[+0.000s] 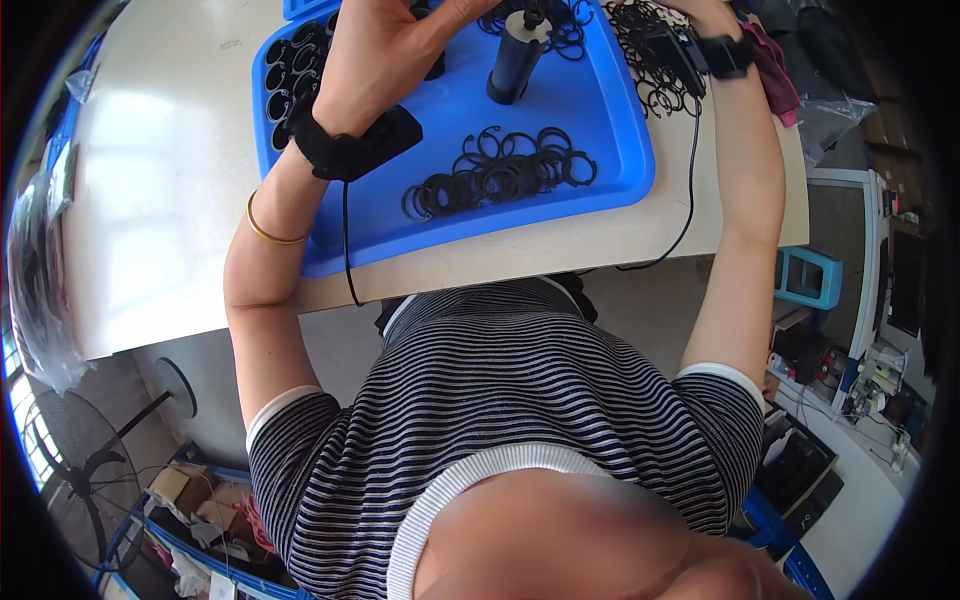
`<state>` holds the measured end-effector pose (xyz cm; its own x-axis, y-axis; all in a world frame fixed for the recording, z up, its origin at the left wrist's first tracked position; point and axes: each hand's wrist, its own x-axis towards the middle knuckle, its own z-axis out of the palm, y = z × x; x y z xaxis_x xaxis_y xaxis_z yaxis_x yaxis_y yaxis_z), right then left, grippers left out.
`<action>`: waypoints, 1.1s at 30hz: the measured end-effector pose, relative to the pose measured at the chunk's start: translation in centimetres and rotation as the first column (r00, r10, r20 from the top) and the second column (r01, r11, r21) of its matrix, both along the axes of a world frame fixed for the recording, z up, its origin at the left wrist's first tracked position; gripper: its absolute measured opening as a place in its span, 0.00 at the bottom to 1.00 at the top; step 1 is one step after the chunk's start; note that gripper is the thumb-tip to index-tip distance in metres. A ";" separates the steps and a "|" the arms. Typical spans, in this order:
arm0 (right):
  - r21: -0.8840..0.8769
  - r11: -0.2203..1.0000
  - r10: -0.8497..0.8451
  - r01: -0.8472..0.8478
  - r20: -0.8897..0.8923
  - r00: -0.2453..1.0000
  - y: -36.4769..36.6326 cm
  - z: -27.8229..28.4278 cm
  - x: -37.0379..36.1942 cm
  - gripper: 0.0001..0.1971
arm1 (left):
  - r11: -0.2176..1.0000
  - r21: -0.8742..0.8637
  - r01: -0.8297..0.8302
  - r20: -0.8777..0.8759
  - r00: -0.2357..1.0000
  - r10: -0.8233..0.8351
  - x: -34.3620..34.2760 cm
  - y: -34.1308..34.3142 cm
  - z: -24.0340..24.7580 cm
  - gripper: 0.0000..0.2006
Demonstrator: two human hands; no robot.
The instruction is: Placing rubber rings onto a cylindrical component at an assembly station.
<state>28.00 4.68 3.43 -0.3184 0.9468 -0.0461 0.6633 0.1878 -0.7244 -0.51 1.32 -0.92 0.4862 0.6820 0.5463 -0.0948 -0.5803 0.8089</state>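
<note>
My left hand [385,58] is over the blue tray [400,240], its thumb stretched toward the top of a black cylinder [516,65]. That cylinder leans slightly and has a pale grey upper end with a dark fitting on it. The left fingertips are cut off by the upper edge. At the far right, my right hand [703,14] is beside a pile of black retaining rings [660,65] on the table; its fingers are mostly out of the picture. More retaining rings [500,178] lie in a heap in the near part of the tray.
Several black cylindrical parts [280,78] stand along the tray's left side. The tray sits on a pale table [160,200]. Cables hang from both wrist devices. A dark red cloth [775,75] and clear plastic [835,120] lie at the right; a fan [85,465] stands at lower left.
</note>
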 end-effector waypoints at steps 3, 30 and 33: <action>0.012 0.996 -0.091 0.094 -0.164 0.982 -4.4 2.6 1.2 0.09 | 0.999 0.001 0.034 -0.007 0.999 -0.034 1.5 0.0 1.3 0.11; 0.062 0.994 0.108 -0.090 -0.663 0.741 -11.3 3.2 -3.9 0.08 | 0.659 -0.586 0.472 0.087 0.845 -0.527 0.5 -4.1 3.7 0.15; 0.071 0.996 0.094 -0.063 -0.654 0.751 -11.3 3.1 -3.7 0.08 | 0.588 -0.590 0.553 0.275 0.823 -0.498 0.7 -3.6 2.2 0.10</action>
<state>24.26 -6.66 6.49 -0.3289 0.9133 0.2402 0.0101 0.2578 -0.9661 0.22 -2.29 1.31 0.8492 0.5075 0.1456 -0.2920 0.2217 0.9304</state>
